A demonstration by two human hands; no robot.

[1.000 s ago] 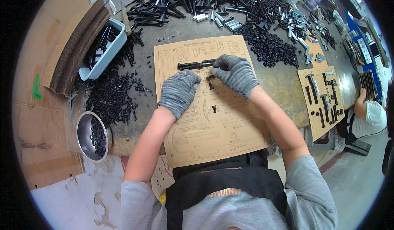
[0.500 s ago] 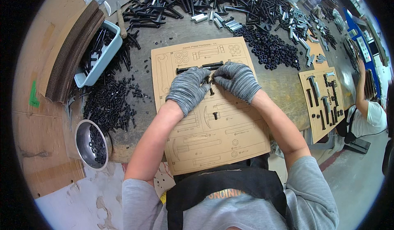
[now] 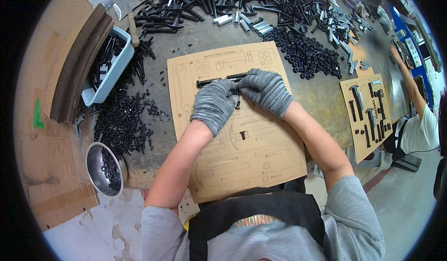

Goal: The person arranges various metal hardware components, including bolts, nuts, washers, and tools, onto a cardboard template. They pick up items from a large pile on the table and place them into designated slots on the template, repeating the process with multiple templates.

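Both my hands wear grey knitted gloves and meet above the upper middle of a brown cardboard sheet [image 3: 274, 144] printed with outlines of hardware. My left hand [image 3: 214, 103] is closed, its fingertips brought together beside those of my right hand [image 3: 266, 91], which is pinched too. Something small and dark shows between the fingertips; the gloves hide most of it. Just below them a short black bolt [image 3: 238, 105] rests on the sheet. Another short black bolt [image 3: 242, 135] lies lower down. Long black bolts [image 3: 208, 82] lie across the sheet behind my hands, partly covered.
Black screws [image 3: 123, 121] are heaped at the left, near a metal bowl [image 3: 95, 165] of washers and a light blue bin [image 3: 114, 70]. Black nuts [image 3: 307, 56] and silver sleeves [image 3: 263, 28] lie beyond the sheet. Another filled card [image 3: 361, 121] and a co-worker's arm [image 3: 412, 84] are at right.
My hands have drawn closer together, the left fingertips moving up to the right ones. The sheet has shifted slightly left. At the far right, the co-worker's arm has moved leftward.
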